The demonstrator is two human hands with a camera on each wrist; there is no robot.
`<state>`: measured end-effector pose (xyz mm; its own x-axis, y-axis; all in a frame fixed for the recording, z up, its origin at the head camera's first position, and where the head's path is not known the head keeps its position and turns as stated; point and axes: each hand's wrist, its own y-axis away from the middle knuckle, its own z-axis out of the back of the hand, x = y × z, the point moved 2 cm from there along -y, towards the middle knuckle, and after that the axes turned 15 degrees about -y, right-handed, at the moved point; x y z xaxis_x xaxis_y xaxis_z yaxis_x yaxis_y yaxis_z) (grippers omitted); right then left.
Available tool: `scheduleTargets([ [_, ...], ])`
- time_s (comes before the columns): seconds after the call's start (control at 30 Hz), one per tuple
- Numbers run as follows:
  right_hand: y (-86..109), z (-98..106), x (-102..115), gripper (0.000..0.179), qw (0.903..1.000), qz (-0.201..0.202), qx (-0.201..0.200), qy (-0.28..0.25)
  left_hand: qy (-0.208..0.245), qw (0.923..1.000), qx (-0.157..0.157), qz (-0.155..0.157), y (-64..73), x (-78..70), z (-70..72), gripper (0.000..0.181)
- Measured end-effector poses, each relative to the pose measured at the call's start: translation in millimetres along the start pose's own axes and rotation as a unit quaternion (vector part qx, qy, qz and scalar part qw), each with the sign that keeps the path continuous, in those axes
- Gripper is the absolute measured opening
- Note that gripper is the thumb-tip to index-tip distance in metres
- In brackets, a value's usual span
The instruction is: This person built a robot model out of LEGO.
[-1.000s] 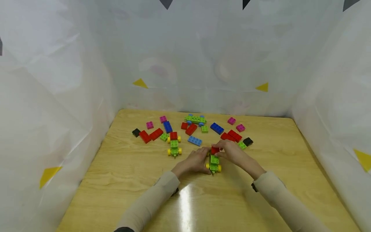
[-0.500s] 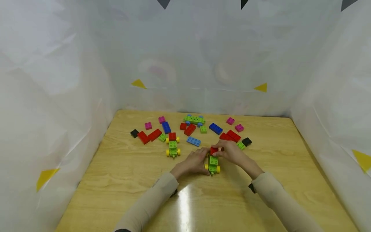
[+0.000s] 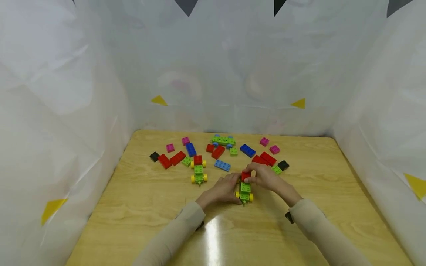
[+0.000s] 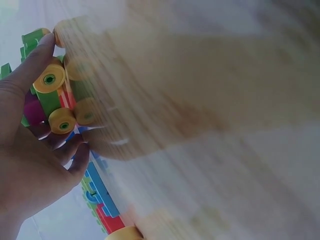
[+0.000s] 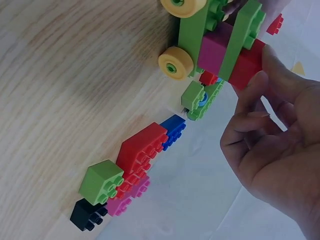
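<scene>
My left hand (image 3: 223, 188) holds a green toy car (image 3: 245, 188) with yellow wheels from its left side, thumb near the front and fingers further back. In the left wrist view, the thumb and fingers span the car's yellow wheels (image 4: 49, 79). My right hand (image 3: 266, 176) pinches a red brick (image 3: 246, 176) at the far end of the car between thumb and fingers. The right wrist view shows this red brick sitting against a long green brick (image 5: 242, 42), with a magenta brick (image 5: 214, 49) beneath that. Part of the car's far end is hidden by my hands.
A similar car (image 3: 198, 170) with a red brick on top stands to the left. Behind are a light blue brick (image 3: 222, 165), a green base with blue wheels (image 3: 223, 140), red bricks (image 3: 177, 158), dark blue bricks (image 3: 247, 150), magenta bricks (image 3: 274, 149) and black bricks (image 3: 283, 165).
The head view has shifted slightly, moving the scene a little down. Both hands keep nearly the same hold on the car and the red brick.
</scene>
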<state>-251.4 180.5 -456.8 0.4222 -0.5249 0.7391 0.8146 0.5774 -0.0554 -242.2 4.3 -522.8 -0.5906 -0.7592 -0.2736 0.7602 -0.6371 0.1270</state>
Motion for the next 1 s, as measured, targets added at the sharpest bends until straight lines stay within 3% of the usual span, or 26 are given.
scheduleTargets([
  [0.13, -4.0, 3.3, 2.4, 0.020, 1.0000, 0.005, 0.004, 0.002, 0.011, 0.9999, -0.011, 0.001, 0.2, -0.9, 0.6, 0.103],
  [0.47, -13.1, 6.4, 0.6, 0.018, 0.9998, -0.008, 0.019, 0.006, 0.039, 0.9989, 0.005, 0.026, 3.8, -4.4, -1.0, 0.109],
  [0.67, -16.3, 6.7, -1.2, 0.017, 0.9998, -0.007, 0.018, 0.000, 0.019, 0.9980, 0.004, 0.060, 9.8, -8.3, -0.9, 0.103],
  [0.83, -20.8, 10.5, -2.7, 0.020, 0.9995, -0.024, 0.015, 0.015, -0.015, 0.9949, 0.002, 0.099, 14.5, -10.4, 1.0, 0.099],
  [1.0, -31.0, 16.1, -4.6, 0.023, 0.9977, -0.056, 0.026, 0.026, -0.050, 0.9925, 0.012, 0.111, 20.3, -8.0, 2.3, 0.082],
])
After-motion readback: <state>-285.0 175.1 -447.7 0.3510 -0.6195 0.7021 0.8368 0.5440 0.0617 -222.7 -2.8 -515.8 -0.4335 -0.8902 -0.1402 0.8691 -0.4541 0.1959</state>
